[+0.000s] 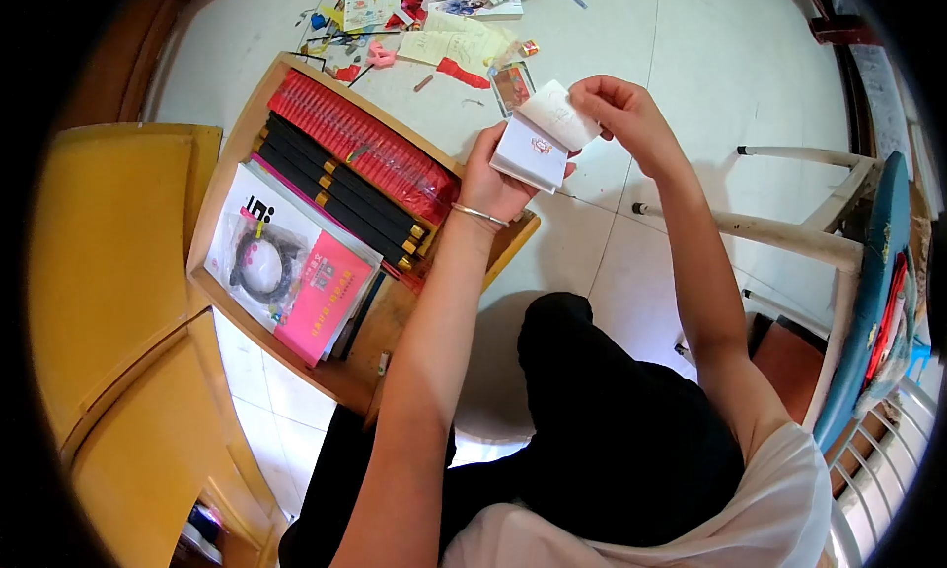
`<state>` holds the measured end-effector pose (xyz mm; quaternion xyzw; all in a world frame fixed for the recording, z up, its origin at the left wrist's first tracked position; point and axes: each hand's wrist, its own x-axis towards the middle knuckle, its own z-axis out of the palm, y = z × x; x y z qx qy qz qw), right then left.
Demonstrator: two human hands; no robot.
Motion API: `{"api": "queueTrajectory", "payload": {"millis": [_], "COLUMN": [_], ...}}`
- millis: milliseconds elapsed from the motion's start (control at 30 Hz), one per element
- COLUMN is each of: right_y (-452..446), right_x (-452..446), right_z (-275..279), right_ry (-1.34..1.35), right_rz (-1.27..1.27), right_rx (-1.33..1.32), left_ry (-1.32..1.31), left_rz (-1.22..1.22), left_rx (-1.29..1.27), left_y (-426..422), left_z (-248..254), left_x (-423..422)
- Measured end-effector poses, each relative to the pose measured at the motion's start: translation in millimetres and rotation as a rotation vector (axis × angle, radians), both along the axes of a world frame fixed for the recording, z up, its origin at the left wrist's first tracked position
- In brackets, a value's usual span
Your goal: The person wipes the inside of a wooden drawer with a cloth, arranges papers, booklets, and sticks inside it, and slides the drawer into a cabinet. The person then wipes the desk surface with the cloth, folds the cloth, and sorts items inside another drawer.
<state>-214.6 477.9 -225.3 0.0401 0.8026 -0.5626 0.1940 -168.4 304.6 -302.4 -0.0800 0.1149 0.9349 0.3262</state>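
A small white notebook (pixel 529 156) lies open in my left hand (pixel 490 178), whose fingers wrap round its underside; a bangle circles that wrist. A small reddish drawing shows on its lower page. My right hand (pixel 621 114) pinches the edge of the raised upper page (pixel 559 115), which carries faint marks. Below and left of my left hand is a wooden drawer (pixel 229 144). Inside it are a row of red packets (pixel 355 139), black boxes with gold bands (pixel 340 188), and a pink-and-white book (pixel 321 297) under a clear bag with a dark coil (pixel 264 267).
Scattered papers (pixel 454 47), scraps and books cover the floor ahead, with a pink object (pixel 380 55) among them. A small picture card (pixel 511 86) lies just beyond the notebook. On the right stands a chair (pixel 868 272); a yellow wooden cabinet (pixel 123 272) is at the left.
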Motion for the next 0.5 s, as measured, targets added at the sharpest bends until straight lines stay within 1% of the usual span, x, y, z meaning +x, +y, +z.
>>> {"api": "queueTrajectory", "payload": {"millis": [33,67,100,133,200,233,300,333,400,433,467,500], "right_y": [-1.2,-2.0,-2.0,-1.8,-1.3,0.0,1.4,2.2,2.4,-1.7,0.9,-0.1], "right_x": [0.2,0.0,0.1,-1.2,-9.8,-13.9,-20.7,-22.4,-26.1,-25.9,-29.5,-35.6], "right_z": [4.5,8.6,10.6,10.9,11.2,6.6,-0.7,0.7,8.0,26.0,37.2,39.5], "right_ry": [0.001,0.118,0.235,0.237,0.281,0.286,0.24,0.246,0.323,0.293,0.294,0.299], "right_rz": [0.004,0.171,0.337,0.339,0.355,0.355,0.243,0.245,0.111,0.021,-0.001,-0.067], "right_rx": [0.001,0.16,0.32,0.321,0.444,0.443,0.355,0.355,0.263,0.135,-0.037,-0.115], "left_ry": [-0.025,-0.05,-0.018,-0.017,0.028,0.032,0.012,0.017,-0.104,-0.156,-0.144,-0.139], "left_rz": [0.03,0.058,0.076,0.077,0.057,0.059,0.088,0.092,0.067,0.063,0.066,0.095], "left_rx": [-0.004,-0.008,-0.06,-0.059,-0.074,-0.075,-0.084,-0.085,-0.012,-0.103,-0.103,-0.106], "left_y": [1.9,3.3,3.5,3.7,3.8,3.6,3.4,2.2,0.0,1.0,1.7,2.1], "left_z": [-2.3,-4.5,-1.0,-4.1,-10.5,-12.2,-9.5,-5.8,2.3,0.1,-1.6,-4.2], "left_x": [-0.2,-0.4,0.2,0.5,-0.8,-0.5,0.1,0.3,1.0,1.4,2.0,3.7]}}
